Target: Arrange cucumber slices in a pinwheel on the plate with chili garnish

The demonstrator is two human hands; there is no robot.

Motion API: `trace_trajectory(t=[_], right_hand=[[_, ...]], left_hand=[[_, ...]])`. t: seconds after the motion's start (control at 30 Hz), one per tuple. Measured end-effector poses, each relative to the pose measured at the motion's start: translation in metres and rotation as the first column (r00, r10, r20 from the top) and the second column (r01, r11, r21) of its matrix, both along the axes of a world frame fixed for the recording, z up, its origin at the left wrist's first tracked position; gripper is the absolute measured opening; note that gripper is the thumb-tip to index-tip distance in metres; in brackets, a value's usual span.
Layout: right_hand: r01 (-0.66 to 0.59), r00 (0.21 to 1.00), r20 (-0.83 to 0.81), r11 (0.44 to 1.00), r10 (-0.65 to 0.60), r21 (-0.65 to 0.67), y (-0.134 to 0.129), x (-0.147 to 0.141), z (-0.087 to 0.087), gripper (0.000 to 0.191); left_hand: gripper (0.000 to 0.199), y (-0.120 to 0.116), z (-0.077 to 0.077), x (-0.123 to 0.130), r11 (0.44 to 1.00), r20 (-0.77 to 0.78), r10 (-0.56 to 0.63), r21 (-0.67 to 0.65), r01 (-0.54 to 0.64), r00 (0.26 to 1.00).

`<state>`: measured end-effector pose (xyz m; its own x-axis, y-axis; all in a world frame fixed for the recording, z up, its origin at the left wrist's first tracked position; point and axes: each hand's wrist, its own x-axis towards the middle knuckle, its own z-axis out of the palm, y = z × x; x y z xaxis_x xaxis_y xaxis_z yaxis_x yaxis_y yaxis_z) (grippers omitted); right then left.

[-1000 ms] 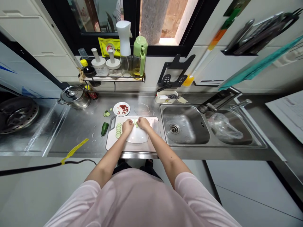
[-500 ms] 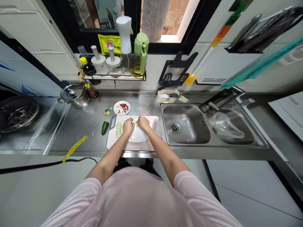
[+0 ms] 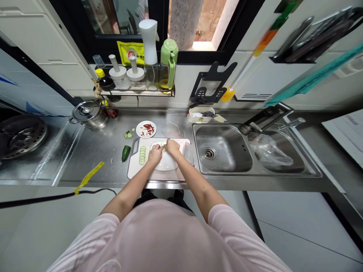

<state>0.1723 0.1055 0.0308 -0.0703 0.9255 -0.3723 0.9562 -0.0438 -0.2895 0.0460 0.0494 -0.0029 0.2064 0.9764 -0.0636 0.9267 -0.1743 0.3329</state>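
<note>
A white plate [image 3: 167,163] lies on the pale cutting board [image 3: 136,170]. Over its far part, my left hand [image 3: 155,154] and my right hand [image 3: 172,146] are close together, fingers pinched around small green cucumber slices [image 3: 163,144]. Which slice each hand grips is partly hidden by the fingers. Left of the plate, a column of overlapping cucumber slices [image 3: 142,155] lies on the board. A cucumber piece [image 3: 126,153] rests on the steel counter beside the board's handle, with a few cut scraps [image 3: 128,134] behind it.
A white dish of chopped red pieces [image 3: 146,129] sits behind the board. The sink [image 3: 224,149] is at the right, with a plastic bag [image 3: 269,151] in its second basin. A lidded pot [image 3: 90,114] stands at the back left, near a shelf of bottles and jars [image 3: 141,90].
My left hand has shifted slightly right and toward me, exposing more of the plate's left rim. My right hand has barely moved.
</note>
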Motion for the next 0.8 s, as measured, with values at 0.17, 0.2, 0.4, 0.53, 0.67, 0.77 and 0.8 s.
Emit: trace_trajectory(t=[0.17, 0.2, 0.4, 0.53, 0.67, 0.77, 0.8], right_hand=[[0.049, 0.998, 0.04, 0.999, -0.048, -0.024, 0.002, 0.007, 0.001, 0.038], [0.046, 0.998, 0.039, 0.999, -0.045, -0.025, 0.002, 0.008, 0.001, 0.038], [0.032, 0.999, 0.036, 0.999, -0.031, -0.014, 0.0, 0.012, 0.0, 0.037], [0.016, 0.999, 0.043, 1.0, -0.017, 0.024, -0.002, 0.014, -0.004, 0.033], [0.002, 0.999, 0.036, 0.999, -0.003, 0.047, -0.005, 0.016, -0.007, 0.031], [0.005, 1.0, 0.025, 0.999, -0.006, 0.053, -0.007, 0.017, -0.008, 0.03], [0.004, 1.0, 0.022, 0.998, -0.005, 0.061, -0.007, 0.017, -0.008, 0.03]], left_hand=[[0.039, -0.001, 0.004, 0.002, 1.0, -0.095, -0.014, -0.007, 0.013, 0.995], [0.039, -0.001, 0.004, 0.002, 1.0, -0.109, -0.017, -0.005, 0.017, 0.994], [0.039, -0.001, 0.001, 0.001, 0.999, -0.136, -0.035, 0.005, 0.036, 0.99], [0.039, 0.0, 0.0, 0.0, 0.999, -0.142, -0.042, 0.017, 0.045, 0.989], [0.039, 0.0, -0.002, 0.001, 0.999, -0.137, -0.041, 0.023, 0.045, 0.99], [0.038, 0.0, -0.002, 0.001, 0.999, -0.133, -0.042, 0.024, 0.046, 0.99], [0.038, 0.0, -0.002, 0.001, 0.999, -0.133, -0.041, 0.024, 0.045, 0.99]])
